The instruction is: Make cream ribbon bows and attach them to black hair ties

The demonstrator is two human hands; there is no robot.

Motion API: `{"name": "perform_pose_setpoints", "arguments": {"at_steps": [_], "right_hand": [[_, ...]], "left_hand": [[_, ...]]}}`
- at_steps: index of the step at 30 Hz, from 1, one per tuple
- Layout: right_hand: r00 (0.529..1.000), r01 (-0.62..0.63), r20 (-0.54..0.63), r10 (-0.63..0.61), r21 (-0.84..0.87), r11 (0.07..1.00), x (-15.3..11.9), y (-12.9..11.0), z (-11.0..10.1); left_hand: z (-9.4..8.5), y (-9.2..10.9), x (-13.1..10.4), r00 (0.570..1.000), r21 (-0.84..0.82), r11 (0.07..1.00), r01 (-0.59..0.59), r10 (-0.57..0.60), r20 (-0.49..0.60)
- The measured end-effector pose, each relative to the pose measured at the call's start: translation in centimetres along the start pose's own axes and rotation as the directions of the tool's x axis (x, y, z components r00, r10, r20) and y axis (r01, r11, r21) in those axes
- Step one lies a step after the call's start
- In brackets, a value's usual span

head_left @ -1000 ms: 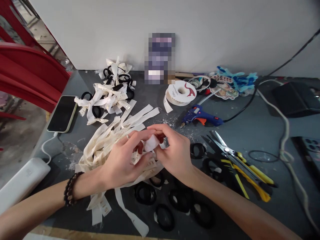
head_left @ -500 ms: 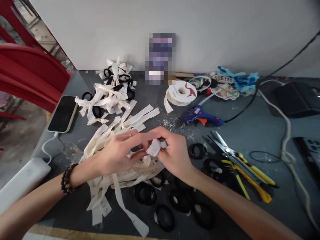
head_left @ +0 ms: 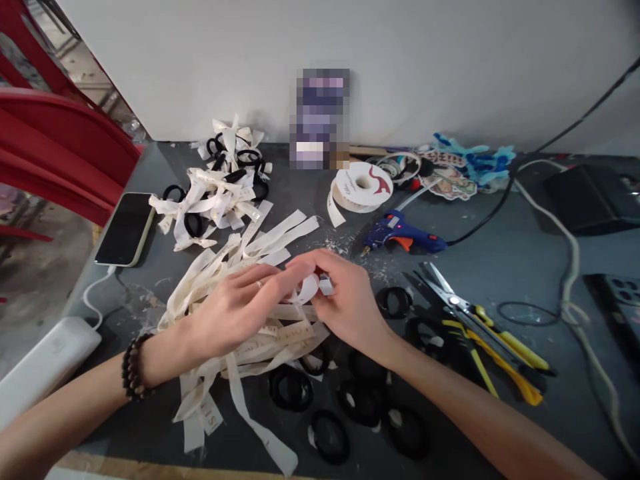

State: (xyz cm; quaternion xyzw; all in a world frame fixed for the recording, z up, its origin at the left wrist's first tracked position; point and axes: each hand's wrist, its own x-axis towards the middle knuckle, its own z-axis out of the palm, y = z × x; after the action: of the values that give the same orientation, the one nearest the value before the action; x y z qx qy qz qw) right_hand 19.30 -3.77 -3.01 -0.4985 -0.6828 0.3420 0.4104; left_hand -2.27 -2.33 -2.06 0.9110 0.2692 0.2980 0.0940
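Between the fingertips of both hands is a looped piece of white ribbon (head_left: 308, 289). My left hand (head_left: 245, 303), closed in a pinch, grips it from the left; my right hand (head_left: 347, 303) pinches it from the right, with a short ribbon end showing by its thumb. Some fingertips are hidden behind the ribbon. Under my left hand and wrist spreads a pile of cut cream ribbon strips (head_left: 260, 343), some with printed letters. Several black hair ties (head_left: 329, 436) lie below and to the right of my hands.
Finished-looking ribbon bows on hair ties (head_left: 220, 193) lie at the back left. A ribbon spool (head_left: 363, 187), a blue glue gun (head_left: 403, 232) and yellow-handled scissors (head_left: 465, 310) are to the right. A phone (head_left: 125, 229) on a white cable lies left, near a power bank (head_left: 55, 360).
My left hand has turned slightly, its fingers drawing closer over the ribbon loop. The loop has shifted a little, and a ribbon end shows more clearly by my right thumb.
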Motion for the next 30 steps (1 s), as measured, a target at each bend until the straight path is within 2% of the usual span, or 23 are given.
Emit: {"name": "perform_pose_setpoints", "arguments": {"at_steps": [3,9,12,15,17,22,25,30], "right_hand": [[0.999,0.006,0.035,-0.005,-0.027,1.0,0.0,0.0,-0.1],[0.996,-0.086,0.028,0.085,0.037,0.996,0.0,0.0,0.2],[0.996,-0.086,0.029,0.084,0.039,0.996,-0.2,0.0,0.2],[0.997,-0.076,0.015,0.075,0.04,0.996,-0.2,0.1,0.1],[0.997,-0.077,0.007,0.077,0.046,0.996,-0.2,0.1,0.1],[0.996,-0.069,0.059,0.068,0.013,0.998,0.1,-0.1,-0.1],[0.994,-0.076,0.078,0.077,-0.014,0.997,0.2,-0.1,-0.1],[0.987,-0.119,0.11,0.12,-0.014,0.993,0.1,0.1,0.1]], "left_hand": [[0.0,-0.3,-0.1,0.992,0.045,0.992,-0.118,0.12,-0.037],[0.2,-0.3,0.3,0.98,-0.134,0.971,-0.2,0.197,-0.037],[0.2,-0.3,0.3,0.989,-0.143,0.979,-0.145,0.139,-0.048],[0.2,-0.2,0.2,0.998,-0.136,0.991,-0.002,-0.006,-0.056],[0.2,-0.1,0.2,0.994,-0.16,0.984,0.077,-0.088,-0.059],[0.1,0.1,0.7,0.973,-0.267,0.946,0.183,-0.214,-0.092],[0.1,0.0,1.0,0.964,-0.286,0.933,0.221,-0.253,-0.08],[0.2,0.0,0.8,0.969,-0.277,0.938,0.21,-0.238,-0.071]]}}
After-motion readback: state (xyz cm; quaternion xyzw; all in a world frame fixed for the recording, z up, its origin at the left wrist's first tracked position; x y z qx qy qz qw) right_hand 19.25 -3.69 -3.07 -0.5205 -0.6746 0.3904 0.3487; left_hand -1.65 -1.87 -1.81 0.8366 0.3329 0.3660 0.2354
